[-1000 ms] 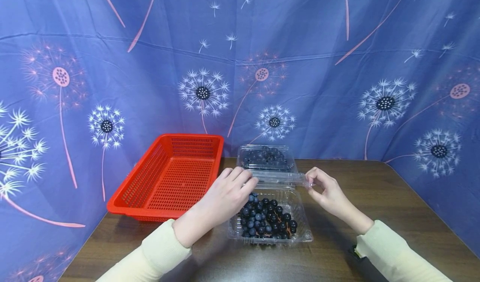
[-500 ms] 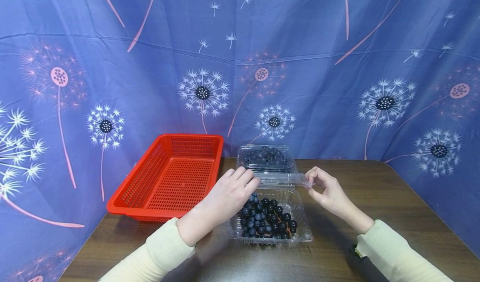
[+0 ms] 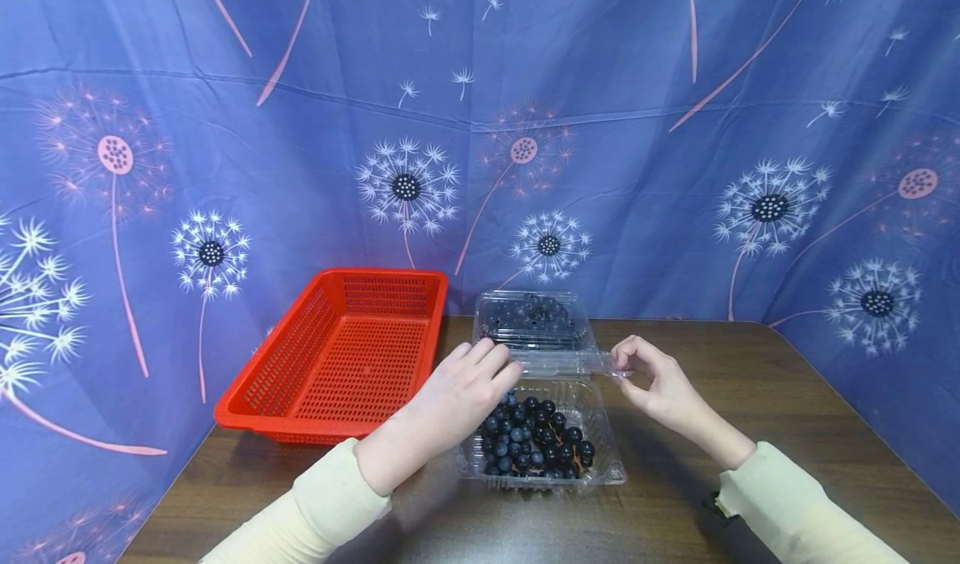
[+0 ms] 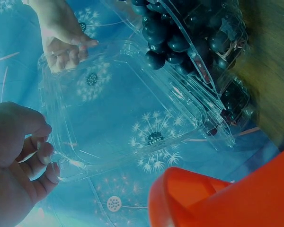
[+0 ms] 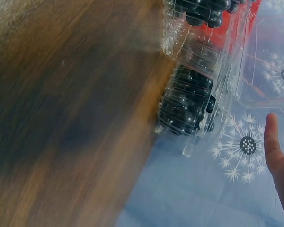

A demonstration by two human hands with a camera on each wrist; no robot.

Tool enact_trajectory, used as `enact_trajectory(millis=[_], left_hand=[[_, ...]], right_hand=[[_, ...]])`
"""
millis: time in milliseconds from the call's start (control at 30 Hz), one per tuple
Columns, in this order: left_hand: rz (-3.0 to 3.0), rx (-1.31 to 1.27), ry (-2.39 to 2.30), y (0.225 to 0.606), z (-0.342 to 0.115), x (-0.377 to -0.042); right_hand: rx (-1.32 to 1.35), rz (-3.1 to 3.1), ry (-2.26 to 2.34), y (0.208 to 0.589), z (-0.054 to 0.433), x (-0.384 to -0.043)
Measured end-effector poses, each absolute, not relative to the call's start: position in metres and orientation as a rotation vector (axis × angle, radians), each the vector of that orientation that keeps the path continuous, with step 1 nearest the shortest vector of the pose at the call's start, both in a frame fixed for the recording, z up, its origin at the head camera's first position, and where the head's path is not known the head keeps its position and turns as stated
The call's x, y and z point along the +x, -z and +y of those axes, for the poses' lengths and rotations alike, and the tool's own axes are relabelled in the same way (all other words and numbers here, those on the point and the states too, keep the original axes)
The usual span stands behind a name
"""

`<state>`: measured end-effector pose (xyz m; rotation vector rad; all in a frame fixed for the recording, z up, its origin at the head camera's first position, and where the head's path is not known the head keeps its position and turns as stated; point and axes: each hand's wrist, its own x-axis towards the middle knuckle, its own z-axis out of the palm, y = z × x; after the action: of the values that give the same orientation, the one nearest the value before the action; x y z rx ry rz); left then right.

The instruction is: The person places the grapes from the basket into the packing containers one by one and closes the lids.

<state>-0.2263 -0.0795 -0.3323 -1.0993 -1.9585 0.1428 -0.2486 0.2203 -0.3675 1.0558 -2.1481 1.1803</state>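
Observation:
A clear plastic clamshell box (image 3: 606,441) stands on the table with dark grapes (image 3: 536,439) on stems inside. Its hinged lid (image 3: 557,364) is raised and appears nearly edge-on in the head view. My left hand (image 3: 468,385) holds the lid's left corner, and my right hand (image 3: 658,387) pinches the right corner between thumb and fingers. The left wrist view shows the transparent lid (image 4: 118,109) from below, with my left hand (image 4: 19,161) at one corner and my right hand (image 4: 64,40) at another. In the right wrist view, fingers (image 5: 273,137) show at the right edge.
Behind the open box sits a second, closed clamshell (image 3: 534,314) of dark grapes. To the left stands a red perforated plastic basket (image 3: 262,414). A blue dandelion-patterned cloth (image 3: 637,172) hangs behind the wooden table (image 3: 750,381).
The lid's visible edge sits slightly lower in the head view. My left hand has shifted a little to the right, while the right hand has barely moved. Boxes and basket stay put.

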Motion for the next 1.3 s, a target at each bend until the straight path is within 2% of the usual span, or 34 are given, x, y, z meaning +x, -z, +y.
enact_trajectory(millis=[233,733,900,1300], left_hand=[[-1.967,-1.111,-0.124,0.334,-0.079,-0.223],[-1.934,-1.129,-0.108,0.337,-0.079,-0.217],[-1.896,-1.143,-0.106,0.336,-0.079,-0.214],[-1.899,-1.151,-0.1,0.331,-0.081,-0.203]], right_hand=[[1.055,-2.16,-1.205,0.385,0.236,-0.262],[0.849,-2.349,-1.244,0.39,0.242,-0.259],[0.81,-2.373,-1.485,0.393,0.244,-0.259],[0.392,-2.488,-2.088,0.393,0.242,-0.251]])
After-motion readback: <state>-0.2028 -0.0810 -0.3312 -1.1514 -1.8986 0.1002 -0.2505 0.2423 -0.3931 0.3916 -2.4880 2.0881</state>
